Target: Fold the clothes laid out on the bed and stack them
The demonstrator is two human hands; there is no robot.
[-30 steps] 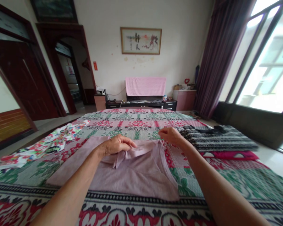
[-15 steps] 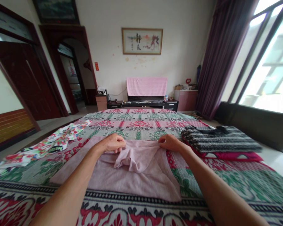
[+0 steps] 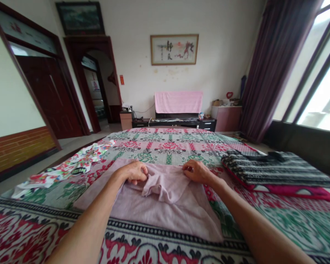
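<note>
A pale mauve garment point(image 3: 165, 216) lies spread on the patterned cover, with a bunched fold raised in its middle. What kind of garment it is, I cannot tell. My left hand point(image 3: 135, 172) is closed on the cloth near the far edge, just left of the bunched fold. At the far right corner, my right hand point(image 3: 195, 171) pinches the same cloth between thumb and fingers. Slack cloth lies between the two hands.
A red, green and white flowered cover point(image 3: 169, 146) spreads under everything. On the right rests a stack with a black-and-white striped knit point(image 3: 275, 170) over a magenta cloth point(image 3: 294, 191). Colourful printed clothing point(image 3: 68, 167) lies on the left. Beyond, a pink cloth point(image 3: 178, 102) drapes over a screen.
The view has turned slightly left, so everything sits further right in the picture. Both hands keep their hold on the garment, with little movement against it.
</note>
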